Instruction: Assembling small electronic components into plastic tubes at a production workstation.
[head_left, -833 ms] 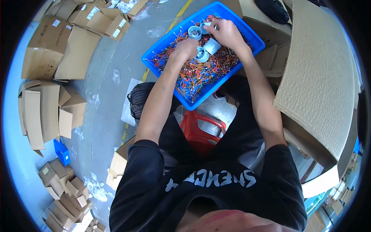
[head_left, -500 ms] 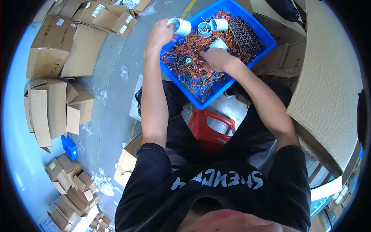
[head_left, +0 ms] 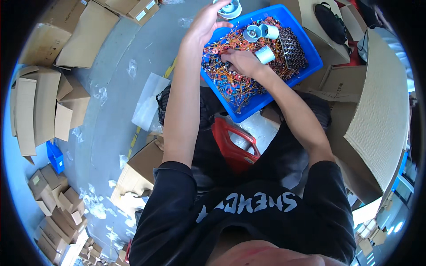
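A blue tub (head_left: 306,33) holds a tangle of short orange and red wires with small dark and metallic parts (head_left: 230,86). My left hand (head_left: 207,21) is at its far left edge, its upper fingers on a white round cup (head_left: 230,12) whose open end faces me; its lower finger stands apart. My right hand (head_left: 243,62) reaches into the wires, fingers curled down; what they pinch, if anything, is hidden. Beside it a white cup (head_left: 265,54) lies on its side. Farther up in the tub are another white cup (head_left: 252,33) with small parts inside and a tipped one (head_left: 269,31).
A dark honeycomb-like block (head_left: 293,48) lies at the tub's right side. Below the tub is a red stool (head_left: 233,148). Large cardboard boxes (head_left: 377,97) stand close on my right, with a black bag (head_left: 330,22) behind. More cartons (head_left: 42,104) and plastic scraps line the floor on my left.
My left hand has moved the white cup away from me, to the tub's far rim. My right hand has shifted slightly left within the wires. The whole view has swung a little.
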`<state>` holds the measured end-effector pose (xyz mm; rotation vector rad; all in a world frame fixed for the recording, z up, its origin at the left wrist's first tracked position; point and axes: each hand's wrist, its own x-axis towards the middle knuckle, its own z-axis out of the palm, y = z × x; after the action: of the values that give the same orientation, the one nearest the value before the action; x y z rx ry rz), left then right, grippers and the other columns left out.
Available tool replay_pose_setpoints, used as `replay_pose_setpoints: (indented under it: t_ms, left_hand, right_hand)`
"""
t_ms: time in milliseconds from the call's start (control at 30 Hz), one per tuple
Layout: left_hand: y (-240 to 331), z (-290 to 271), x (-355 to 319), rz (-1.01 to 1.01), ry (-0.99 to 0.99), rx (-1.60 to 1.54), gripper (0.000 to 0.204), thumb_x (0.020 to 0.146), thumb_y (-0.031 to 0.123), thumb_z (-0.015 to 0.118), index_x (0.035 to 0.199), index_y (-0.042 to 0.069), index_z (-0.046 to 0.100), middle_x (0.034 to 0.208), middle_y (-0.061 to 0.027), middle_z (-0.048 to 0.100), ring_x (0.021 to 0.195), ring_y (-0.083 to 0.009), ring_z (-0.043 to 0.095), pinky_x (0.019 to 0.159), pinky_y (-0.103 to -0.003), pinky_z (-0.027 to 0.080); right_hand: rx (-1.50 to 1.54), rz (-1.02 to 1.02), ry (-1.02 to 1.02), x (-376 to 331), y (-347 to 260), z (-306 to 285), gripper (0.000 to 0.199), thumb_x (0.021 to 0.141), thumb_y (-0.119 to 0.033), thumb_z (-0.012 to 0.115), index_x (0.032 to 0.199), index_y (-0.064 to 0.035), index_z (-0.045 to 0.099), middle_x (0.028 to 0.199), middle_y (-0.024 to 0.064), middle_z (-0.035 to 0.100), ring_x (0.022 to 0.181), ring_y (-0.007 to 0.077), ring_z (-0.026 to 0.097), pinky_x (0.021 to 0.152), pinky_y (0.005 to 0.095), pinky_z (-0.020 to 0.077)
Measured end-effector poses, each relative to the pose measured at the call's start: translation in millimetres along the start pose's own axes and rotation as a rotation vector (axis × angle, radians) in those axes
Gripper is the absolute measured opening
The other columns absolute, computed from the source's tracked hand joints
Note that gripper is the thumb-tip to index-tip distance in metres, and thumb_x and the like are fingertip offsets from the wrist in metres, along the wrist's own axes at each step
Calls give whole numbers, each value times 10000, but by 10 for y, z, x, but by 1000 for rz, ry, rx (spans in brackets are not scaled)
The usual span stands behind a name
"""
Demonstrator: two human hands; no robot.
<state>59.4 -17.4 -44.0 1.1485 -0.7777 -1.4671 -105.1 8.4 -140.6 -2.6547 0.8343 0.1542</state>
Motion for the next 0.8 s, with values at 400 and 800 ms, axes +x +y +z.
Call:
replay_pose_setpoints:
  t_ms: [400,800]
  left_hand:
    - [5,-185,-16,110,-297,-272,480,948,355,514,1177,-66,490,1099,-224,594,1047,-315,614,858,-423,541]
    - [-31,-146,140,312,-171,-542,394,924,262,489,1141,-66,470,1124,-201,557,1071,-309,581,920,-564,490]
  right_hand:
    - [-90,1,42,8,-170,162,191,798,-81,590,984,-43,584,1051,207,572,802,392,628,712,455,517]
    - [190,-110,139,-94,55,-303,242,880,-235,593,849,-3,652,864,154,636,802,325,633,733,430,499]
